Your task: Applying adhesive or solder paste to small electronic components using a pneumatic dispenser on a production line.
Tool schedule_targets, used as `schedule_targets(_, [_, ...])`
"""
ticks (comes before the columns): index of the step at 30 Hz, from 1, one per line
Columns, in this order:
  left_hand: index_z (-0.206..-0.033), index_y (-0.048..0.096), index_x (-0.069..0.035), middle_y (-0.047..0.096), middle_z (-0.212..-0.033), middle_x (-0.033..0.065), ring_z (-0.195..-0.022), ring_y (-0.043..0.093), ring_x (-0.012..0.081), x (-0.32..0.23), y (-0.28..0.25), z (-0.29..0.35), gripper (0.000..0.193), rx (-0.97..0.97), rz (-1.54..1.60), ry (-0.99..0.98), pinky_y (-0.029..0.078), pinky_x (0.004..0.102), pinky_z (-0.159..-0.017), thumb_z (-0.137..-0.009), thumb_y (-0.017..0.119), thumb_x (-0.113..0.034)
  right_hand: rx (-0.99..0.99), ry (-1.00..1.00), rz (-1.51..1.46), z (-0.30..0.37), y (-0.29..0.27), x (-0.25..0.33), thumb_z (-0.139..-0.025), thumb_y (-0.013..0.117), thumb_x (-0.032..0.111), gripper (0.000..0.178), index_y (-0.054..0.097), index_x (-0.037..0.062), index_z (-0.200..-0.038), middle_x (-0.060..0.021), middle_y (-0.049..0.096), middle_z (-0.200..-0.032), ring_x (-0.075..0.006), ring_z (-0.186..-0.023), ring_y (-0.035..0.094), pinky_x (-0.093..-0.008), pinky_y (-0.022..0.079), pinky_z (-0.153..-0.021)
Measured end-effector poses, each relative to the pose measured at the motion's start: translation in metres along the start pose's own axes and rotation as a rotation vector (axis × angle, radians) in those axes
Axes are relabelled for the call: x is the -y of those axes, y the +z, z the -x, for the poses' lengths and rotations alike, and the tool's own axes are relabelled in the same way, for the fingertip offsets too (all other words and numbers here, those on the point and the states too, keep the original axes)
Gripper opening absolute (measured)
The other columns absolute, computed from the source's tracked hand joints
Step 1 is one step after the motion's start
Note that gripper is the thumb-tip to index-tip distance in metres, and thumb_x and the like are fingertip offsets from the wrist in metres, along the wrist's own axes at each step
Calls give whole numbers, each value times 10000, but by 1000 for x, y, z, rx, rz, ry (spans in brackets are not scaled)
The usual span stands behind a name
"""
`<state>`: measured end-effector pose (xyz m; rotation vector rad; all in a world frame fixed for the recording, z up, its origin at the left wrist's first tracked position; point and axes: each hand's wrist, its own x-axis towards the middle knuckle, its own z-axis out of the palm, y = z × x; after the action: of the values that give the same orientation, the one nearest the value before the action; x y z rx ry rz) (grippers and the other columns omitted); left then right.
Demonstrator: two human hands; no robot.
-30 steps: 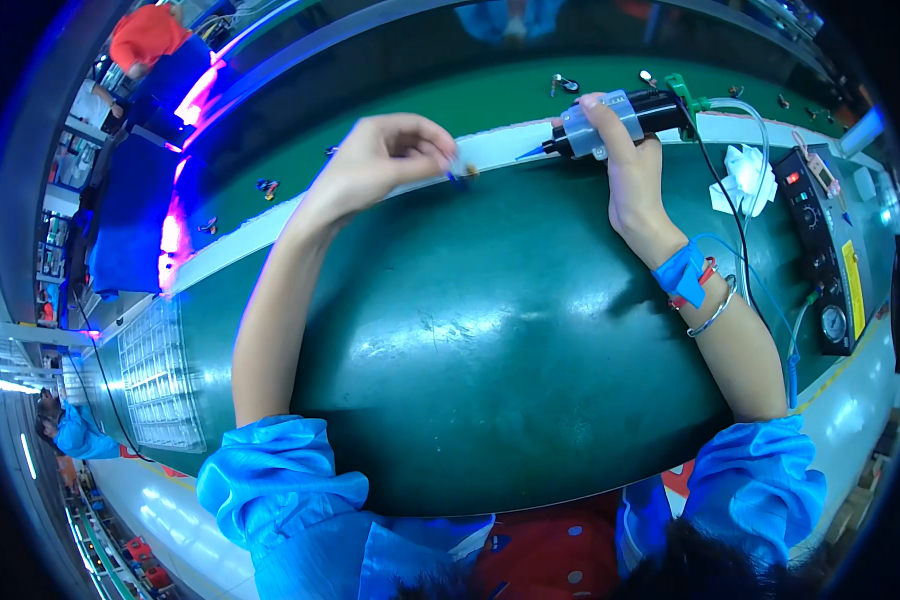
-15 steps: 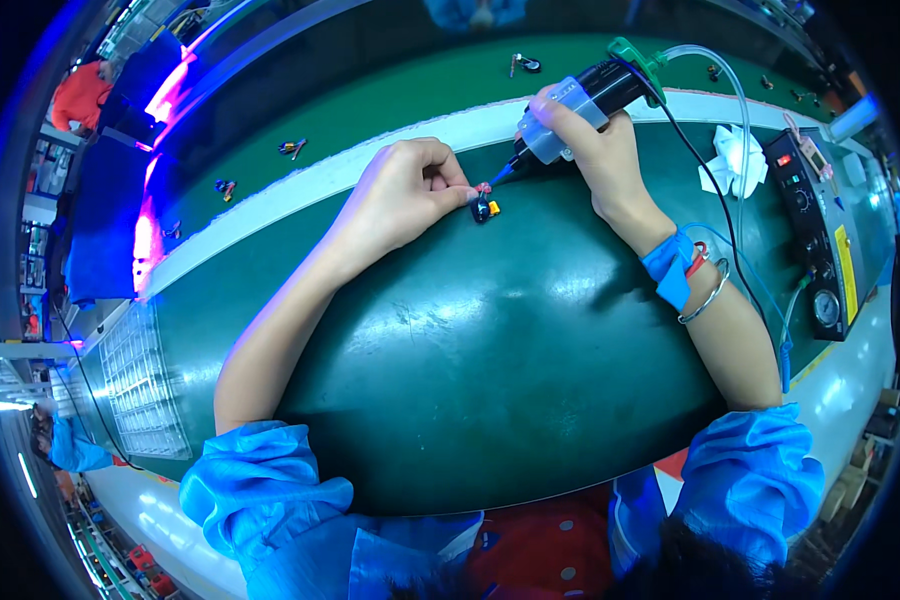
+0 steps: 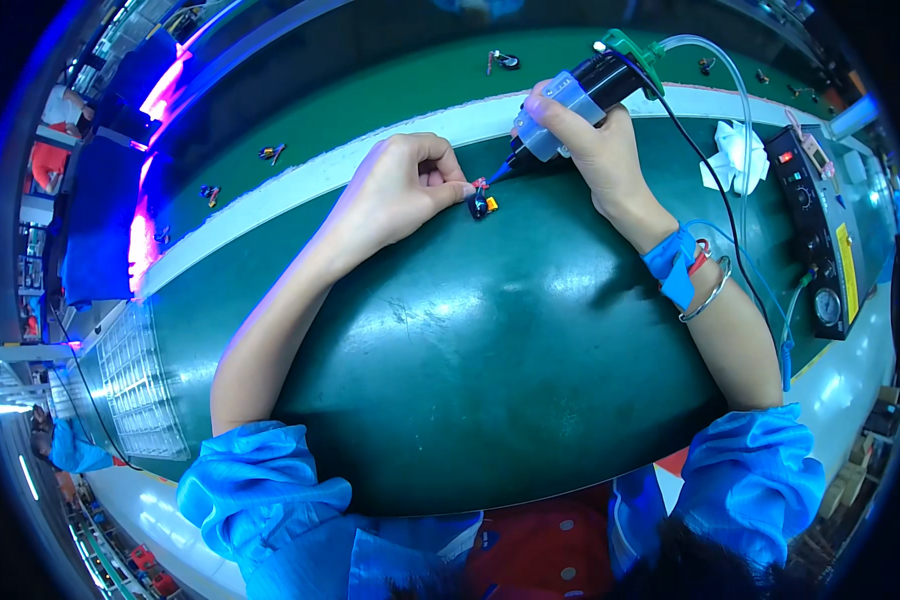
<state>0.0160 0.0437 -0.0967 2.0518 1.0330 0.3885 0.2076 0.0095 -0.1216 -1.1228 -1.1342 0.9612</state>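
Between the thumb and fingers of my left hand is a small black electronic part with a yellow piece and a reddish bit on top. My right hand is wrapped round a glue dispensing syringe, a black barrel in a clear sleeve with a green cap. Its thin blue needle tip points down and left, right at the top of the small part; whether it touches cannot be made out. A clear air hose runs from the cap. A blue strap circles my right wrist.
A black dispenser controller with a gauge stands at right, beside a crumpled white tissue. Clear plastic trays lie at left. Beyond the white rail, a green conveyor belt carries several small parts. Other people sit at far left.
The parts on the belt have shifted left. My hands, the syringe and the held part have barely moved.
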Motion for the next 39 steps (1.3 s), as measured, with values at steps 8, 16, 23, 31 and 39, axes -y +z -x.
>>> schedule_targets(8, [-649,537,-17,460,-560,-39,-520,345,18,1,-1,-1,132,7,8,20,287,190,-463,-711,638,-74,7,-4,8,0,-1,0,-723,637,232,298,557,28,-924,-75,598,-785,-149,-733,583,-251,440,-665])
schedule_targets(16, [-685,543,3,509,-591,66,-542,459,123,-1,-4,3,121,26,-61,57,395,270,-535,-696,627,-83,-170,-40,-59,1,7,8,-720,648,279,310,574,43,-907,-48,604,-798,-95,-738,546,-216,394,-638])
schedule_targets(23, [-715,570,3,543,-643,115,-605,547,229,14,-37,-14,111,-292,-373,193,419,329,-569,-688,611,-97,-262,-66,-130,-1,1,1,-718,651,289,316,579,50,-913,-36,600,-809,-88,-736,527,-203,376,-636])
schedule_targets(31, [-877,620,-49,535,-730,57,-622,487,136,53,-71,-53,188,-541,-513,131,404,267,-579,-726,600,-159,-303,-75,-185,0,3,9,-724,646,289,316,573,46,-913,-47,602,-813,-88,-740,530,-215,375,-638])
schedule_targets(39, [-792,621,-35,588,-768,101,-721,561,201,26,-30,-86,201,-369,-551,68,438,300,-669,-688,639,-206,-334,-73,-271,-3,3,9,-728,637,269,287,569,43,-890,-65,607,-809,-101,-764,542,-226,373,-681])
